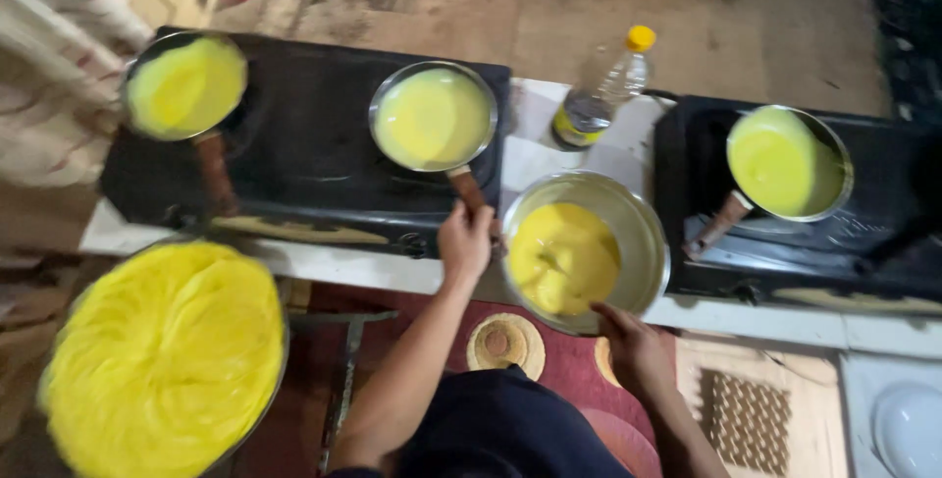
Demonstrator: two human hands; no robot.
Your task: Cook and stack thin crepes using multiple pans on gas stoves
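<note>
My left hand (465, 239) is closed around the wooden handle (468, 186) of the middle steel pan (433, 117), which holds a thin yellow layer and sits on the left black stove (304, 159). My right hand (632, 346) grips the near rim of a steel bowl (643, 233) of yellow batter (561, 257). The bowl rests on the white counter between the two stoves. Something that looks like a ladle lies in the batter, too blurred to be sure.
A second pan (184, 85) with a yellow layer sits at the left, a third (788, 164) on the right stove (883, 233). An oil bottle (603, 90) stands behind the bowl. A big platter of stacked yellow crepes (162, 355) fills the lower left. A white basin (908, 427) is lower right.
</note>
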